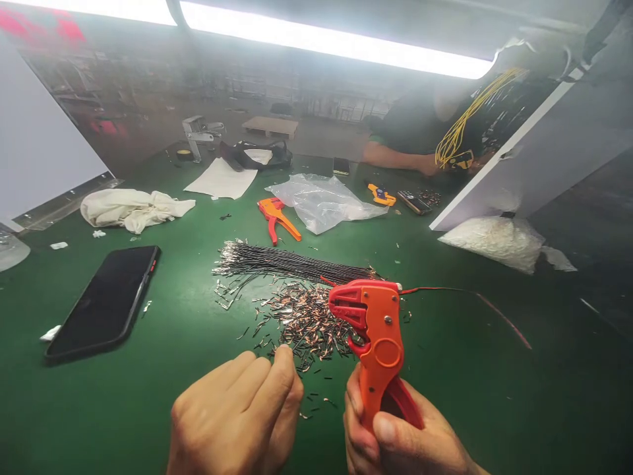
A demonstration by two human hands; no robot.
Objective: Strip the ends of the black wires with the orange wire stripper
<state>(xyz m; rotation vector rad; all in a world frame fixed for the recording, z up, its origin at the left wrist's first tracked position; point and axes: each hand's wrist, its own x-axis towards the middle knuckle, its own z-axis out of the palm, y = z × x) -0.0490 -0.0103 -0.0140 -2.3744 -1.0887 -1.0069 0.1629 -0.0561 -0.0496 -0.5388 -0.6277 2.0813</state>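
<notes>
Right hand (415,439): fingers and thumb are wrapped around the handles of an orange-and-red wire stripper (380,330), which is held upright.
Left hand (237,409): fingers are curled inward with the back of the hand uppermost; whether anything is pinched cannot be told, since the fingertips are mostly hidden.
Writing: the surfaces of the black smartphone (103,303) at left and the small black device (414,202) at far right are seen too small or too dark for lettering to be told.
Held stripper: orange body, with an oval raised on it and fixed by screws; its red jaws are pointed left, above the near edge of the scraps, and a red lower handle is gripped.
Wire scraps (311,323): black insulation bits and coppery strands are heaped on the green worktop (148,409), beyond the hands.
Black wire bundle (291,260): laid just behind the heap, silvery terminals gathered at its left end.
Spare stripper (277,218): orange and red, laid beside a clear plastic bag (321,198).
Across the worktop: yellow wires (459,125) are held by another person (395,155).
</notes>
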